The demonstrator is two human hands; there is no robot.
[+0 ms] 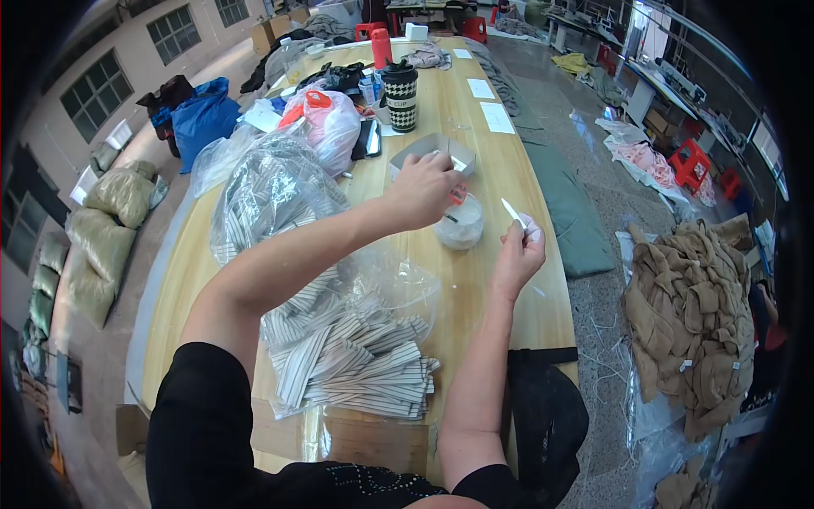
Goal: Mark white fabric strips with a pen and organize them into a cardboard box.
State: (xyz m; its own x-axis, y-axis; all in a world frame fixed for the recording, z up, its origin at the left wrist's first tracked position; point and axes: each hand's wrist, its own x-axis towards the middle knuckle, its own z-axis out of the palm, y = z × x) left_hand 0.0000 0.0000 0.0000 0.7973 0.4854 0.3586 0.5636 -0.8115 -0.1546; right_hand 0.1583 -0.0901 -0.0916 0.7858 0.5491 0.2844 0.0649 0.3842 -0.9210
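My left hand (421,188) reaches across the table with its fingers pinched together, above a small round translucent tub (459,227). A small red-orange piece (459,196) shows at its fingertips; its kind is hard to make out. Right of the tub, my right hand (522,253) is closed around a slim white stick (511,209) with a pointed tip that points up and left. Just behind the left hand stands an open grey cardboard box (465,151). Nearer to me, a pile of striped fabric strips (360,365) lies by a clear plastic bag (275,187) of similar cloth.
A houndstooth-patterned cup (400,102), a phone (371,138), a white plastic bag (332,127) and a red bottle (381,49) stand or lie farther up the table (449,93). White papers (497,118) lie near its right edge. Brown garments (691,314) are heaped at the right.
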